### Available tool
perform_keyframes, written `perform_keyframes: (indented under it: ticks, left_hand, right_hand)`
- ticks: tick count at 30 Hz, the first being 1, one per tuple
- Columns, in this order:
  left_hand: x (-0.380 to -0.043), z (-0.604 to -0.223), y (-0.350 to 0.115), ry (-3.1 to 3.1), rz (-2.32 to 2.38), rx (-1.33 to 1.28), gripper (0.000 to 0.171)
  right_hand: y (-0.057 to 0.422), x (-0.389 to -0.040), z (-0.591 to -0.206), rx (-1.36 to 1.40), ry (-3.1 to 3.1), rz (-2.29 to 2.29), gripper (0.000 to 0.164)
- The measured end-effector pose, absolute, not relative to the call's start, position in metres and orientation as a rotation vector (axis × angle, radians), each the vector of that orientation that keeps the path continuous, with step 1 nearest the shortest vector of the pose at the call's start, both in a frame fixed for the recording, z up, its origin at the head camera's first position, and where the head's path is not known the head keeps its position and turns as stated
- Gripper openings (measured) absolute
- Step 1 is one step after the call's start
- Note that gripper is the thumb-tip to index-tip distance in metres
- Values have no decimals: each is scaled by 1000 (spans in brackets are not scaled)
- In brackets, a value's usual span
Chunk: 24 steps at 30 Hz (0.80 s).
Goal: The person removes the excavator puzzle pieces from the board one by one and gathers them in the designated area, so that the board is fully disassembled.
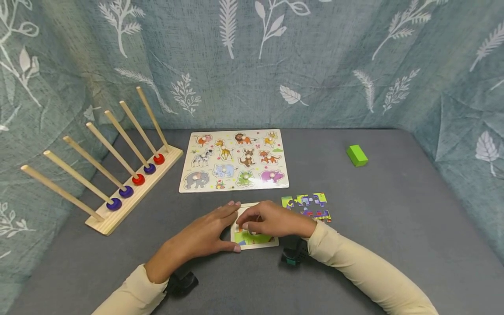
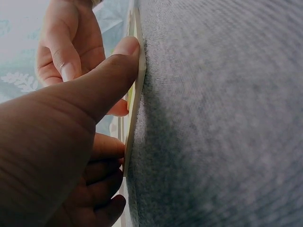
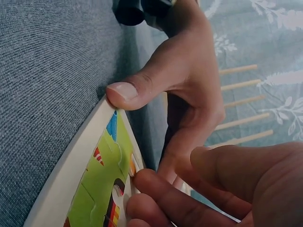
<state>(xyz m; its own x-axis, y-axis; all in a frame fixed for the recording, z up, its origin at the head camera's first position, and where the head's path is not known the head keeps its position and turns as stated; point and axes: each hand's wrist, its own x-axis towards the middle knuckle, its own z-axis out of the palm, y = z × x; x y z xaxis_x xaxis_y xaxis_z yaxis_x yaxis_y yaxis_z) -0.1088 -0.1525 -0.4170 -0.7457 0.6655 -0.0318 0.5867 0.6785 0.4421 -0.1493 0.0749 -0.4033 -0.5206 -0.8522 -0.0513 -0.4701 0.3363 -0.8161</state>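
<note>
A small wooden puzzle tray (image 1: 257, 247) with a pale frame and a green picture inside lies on the grey table. My left hand (image 1: 204, 232) holds the tray by its left side, thumb at the near corner and fingers at the far one. Over the tray bends my right hand (image 1: 271, 218). Its fingertips touch a puzzle piece (image 3: 133, 165) with an orange patch at the tray's left edge, while its thumb (image 3: 203, 158) stands apart. The right hand covers much of the tray in the head view.
Loose puzzle pieces (image 1: 311, 200) lie right of the tray. Behind it is an animal peg board (image 1: 232, 159). A wooden stand (image 1: 118, 214) with upright pegs and red and blue beads stands left. A green block (image 1: 357, 155) sits at the back right, before a leaf-patterned cloth (image 1: 244, 87).
</note>
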Motion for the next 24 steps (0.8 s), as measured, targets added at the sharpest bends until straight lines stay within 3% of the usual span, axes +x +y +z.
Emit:
perform_keyframes:
  ticks: [24]
  left_hand:
    - [-110,-418,-152,2691,639,997,94]
  right_hand:
    - [73,-150,-405,-1204,2096,-1194,15]
